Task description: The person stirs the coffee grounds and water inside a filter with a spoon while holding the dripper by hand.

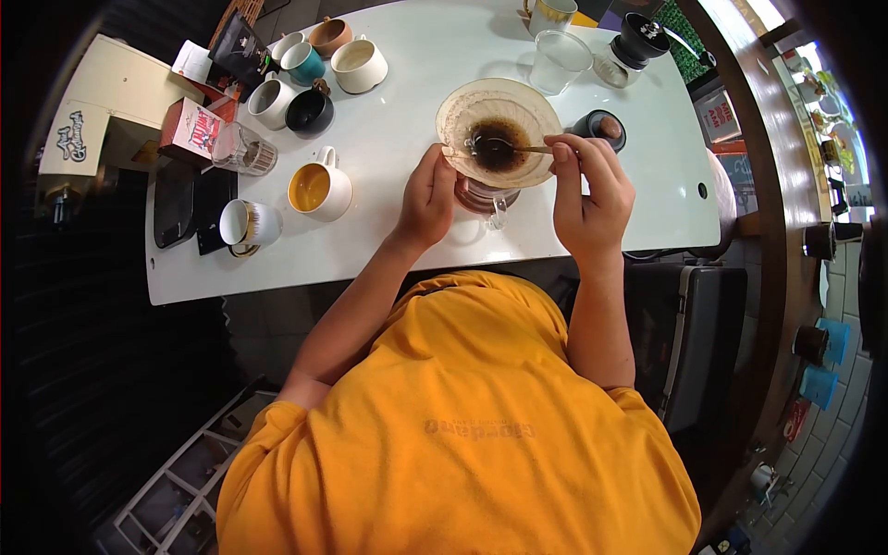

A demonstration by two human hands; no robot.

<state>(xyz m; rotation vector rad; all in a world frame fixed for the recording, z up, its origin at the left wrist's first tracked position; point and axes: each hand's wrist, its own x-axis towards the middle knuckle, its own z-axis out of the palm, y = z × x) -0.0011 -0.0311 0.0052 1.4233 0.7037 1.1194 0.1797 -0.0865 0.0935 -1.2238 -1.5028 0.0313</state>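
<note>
A paper coffee filter point(546, 116) with dark wet coffee point(499, 157) at its bottom sits over a glass server point(488, 199) on the white table. My left hand point(430, 196) pinches the near left rim of the filter and its holder, fingers closed. In my right hand point(595, 194) is the handle of a metal spoon point(535, 149), whose bowl end dips into the coffee. Just right of the filter, behind my right fingers, stands a dark round container point(601, 128) with a brown top.
Several cups, among them a white mug with a yellow inside point(322, 190), stand on the left of the white table point(388, 129). A clear plastic cup point(561, 63) and a black-topped grinder point(638, 42) are at the back right. Phones point(176, 205) lie at the left edge.
</note>
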